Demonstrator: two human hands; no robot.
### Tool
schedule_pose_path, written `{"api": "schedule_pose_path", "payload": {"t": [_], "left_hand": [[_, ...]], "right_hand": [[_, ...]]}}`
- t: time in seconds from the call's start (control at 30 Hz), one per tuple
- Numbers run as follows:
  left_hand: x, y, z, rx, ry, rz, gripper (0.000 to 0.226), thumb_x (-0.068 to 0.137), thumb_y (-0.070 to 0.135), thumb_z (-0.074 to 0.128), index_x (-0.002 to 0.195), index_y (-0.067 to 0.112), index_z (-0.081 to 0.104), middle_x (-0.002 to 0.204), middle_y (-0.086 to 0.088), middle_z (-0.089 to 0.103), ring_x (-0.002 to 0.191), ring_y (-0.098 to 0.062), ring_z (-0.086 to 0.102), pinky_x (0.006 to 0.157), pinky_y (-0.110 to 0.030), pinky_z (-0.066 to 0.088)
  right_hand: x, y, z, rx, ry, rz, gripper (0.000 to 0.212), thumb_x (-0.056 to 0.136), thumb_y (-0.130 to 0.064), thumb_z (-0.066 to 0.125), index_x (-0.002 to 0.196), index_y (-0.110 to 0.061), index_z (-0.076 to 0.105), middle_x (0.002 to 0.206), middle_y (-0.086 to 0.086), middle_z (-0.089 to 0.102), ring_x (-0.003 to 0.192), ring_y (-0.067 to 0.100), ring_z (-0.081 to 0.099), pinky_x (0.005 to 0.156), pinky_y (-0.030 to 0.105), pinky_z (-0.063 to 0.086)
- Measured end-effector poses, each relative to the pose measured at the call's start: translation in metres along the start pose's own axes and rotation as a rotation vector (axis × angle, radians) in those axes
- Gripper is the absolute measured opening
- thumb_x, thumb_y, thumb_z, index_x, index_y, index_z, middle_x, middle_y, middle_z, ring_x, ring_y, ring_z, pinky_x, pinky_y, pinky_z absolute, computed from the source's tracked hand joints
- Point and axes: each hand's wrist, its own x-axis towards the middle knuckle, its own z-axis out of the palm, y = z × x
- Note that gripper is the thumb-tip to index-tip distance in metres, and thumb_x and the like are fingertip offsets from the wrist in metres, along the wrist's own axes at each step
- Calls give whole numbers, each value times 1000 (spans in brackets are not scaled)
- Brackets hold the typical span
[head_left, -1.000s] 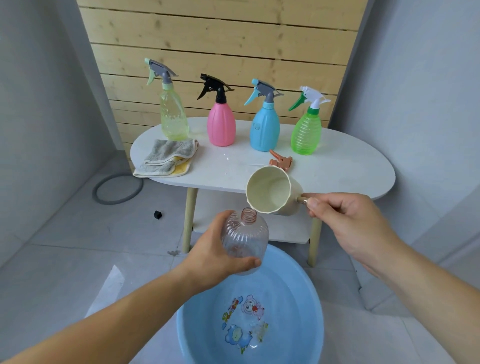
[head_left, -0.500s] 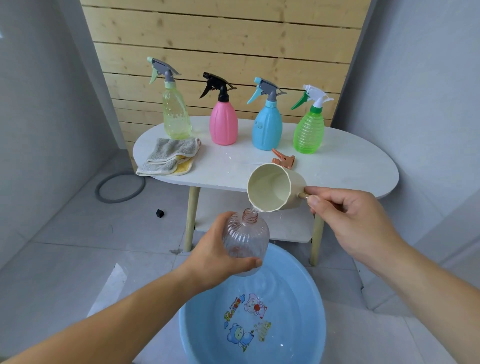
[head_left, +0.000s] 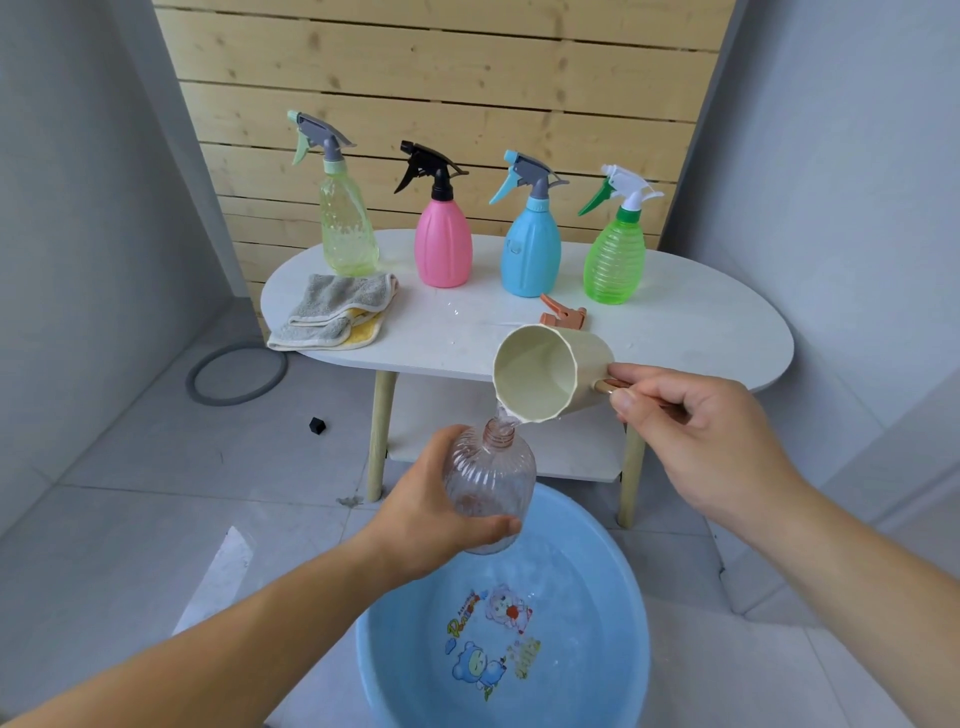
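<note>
My left hand (head_left: 431, 525) grips a clear ribbed bottle (head_left: 493, 483) with an open orange-tinted neck, held over a blue basin (head_left: 613, 649) with water and cartoon stickers inside. My right hand (head_left: 691, 431) holds a cream cup (head_left: 545, 371) by its handle. The cup is tipped, and water runs from its rim into the bottle's neck. An orange spray head (head_left: 563, 316) lies on the white table (head_left: 691, 332) just behind the cup.
Standing in a row at the table's back are yellow-green (head_left: 345, 228), pink (head_left: 442, 241), blue (head_left: 530, 249) and green (head_left: 615, 260) spray bottles. A folded grey and yellow cloth (head_left: 332, 314) lies at its left. A grey ring (head_left: 236, 375) and a small black cube (head_left: 316, 425) lie on the floor.
My right hand has tipped the cup further and brought its rim down to the bottle's neck. Water now pours in. The left hand and bottle have stayed put.
</note>
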Motion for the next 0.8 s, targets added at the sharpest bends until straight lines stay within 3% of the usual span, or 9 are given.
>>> {"api": "schedule_pose_path", "payload": {"t": [0.27,0.6,0.8], "left_hand": [[0,0,0,3,0,-4,87,66,29,97,131,42,42,118,26,59,112,3,60,95,-21,53],[0,-2,1,17,-2,1,88,65,32,97,133,44,41,120,26,60,115,3,59,96,-18,51],[0,-4,1,8,-9,-11,92,62,38,96,135,44,42,122,26,59,117,0,59,100,-27,54]], "right_hand": [[0,1,-1,-28,-1,-30,22,91,-19,66,74,-32,72,120,-10,68,112,-9,59,100,16,42],[1,4,1,-63,26,-70,17,90,-19,67,79,-30,73,122,-10,67,116,-4,59,107,29,44],[1,5,1,-91,28,-100,15,90,-19,67,82,-30,74,124,-10,67,115,-7,59,105,24,45]]}}
